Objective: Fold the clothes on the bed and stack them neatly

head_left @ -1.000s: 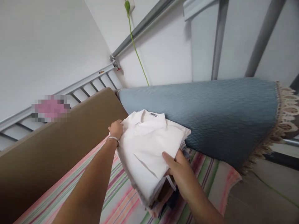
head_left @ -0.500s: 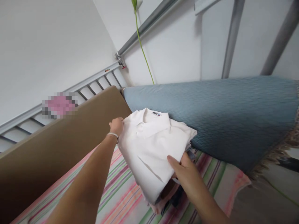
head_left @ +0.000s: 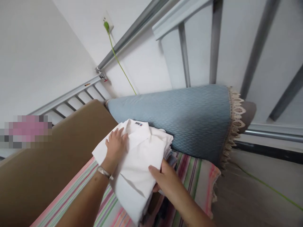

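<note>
A white collared shirt [head_left: 139, 157], folded, lies on top of a pile of folded clothes [head_left: 155, 205]. Its collar points away from me and carries a label with dark letters. My left hand [head_left: 116, 143] rests flat on the upper left of the shirt, fingers spread. At the right side, my right hand [head_left: 164, 176] grips the shirt's edge, thumb on top and fingers tucked underneath. Whether it also holds garments below cannot be made out. Dark and pinkish cloth shows under the shirt near my right wrist.
Beneath the pile is a striped cloth [head_left: 193, 171]. A blue quilted cover [head_left: 180, 116] with a lace fringe borders the far side, and a brown padded panel [head_left: 59, 154] the left. Behind them are metal rails [head_left: 127, 36] and a green cable [head_left: 119, 64].
My left hand has moved from the shirt's left edge onto its top and opened flat. The shirt's left part now spreads wider. My right hand keeps its hold; the view has shifted right.
</note>
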